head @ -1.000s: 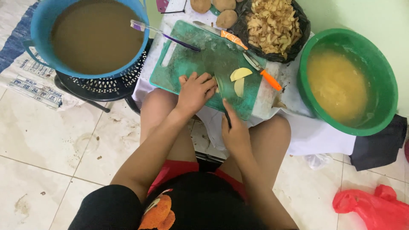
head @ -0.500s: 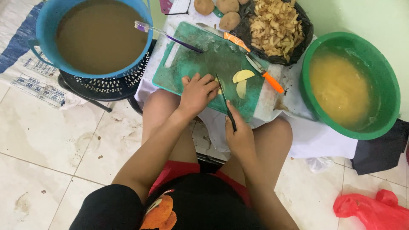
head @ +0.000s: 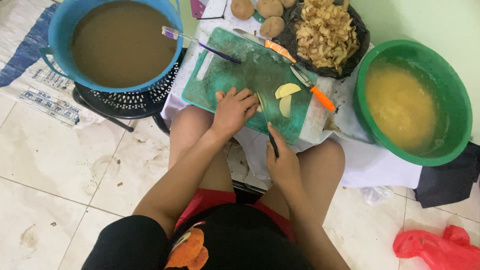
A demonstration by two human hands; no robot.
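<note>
1. Green plastic cutting board (head: 235,75) lies across the person's knees in the head view; the left hand (head: 232,110) presses down at its near edge, fingers curled over a pale potato piece (head: 258,101) that is mostly hidden under them.
2. Right hand (head: 283,162) is closed round the dark handle of a kitchen knife (head: 267,127), whose blade runs up to the potato piece, right beside the left fingertips.
3. Since half a second ago both hands sit in nearly the same place; the blade has stayed against the piece under the fingers, so by my judgement the slicing is in mid-stroke rather than done.
4. Two cut yellow potato slices (head: 286,97) lie just right of the blade, apart from it.
5. Beyond the grip, an orange-handled peeler (head: 312,87) and an orange-handled knife (head: 272,47) lie near the board's far right edge, and a purple toothbrush (head: 200,44) bridges the blue tub of brown water (head: 52,45) and the board.
6. Open board lies left of and beyond the left hand; the near edge is just under both hands, so room toward the body is slight. A green bowl of yellow water (head: 462,100) stands well to the right.
</note>
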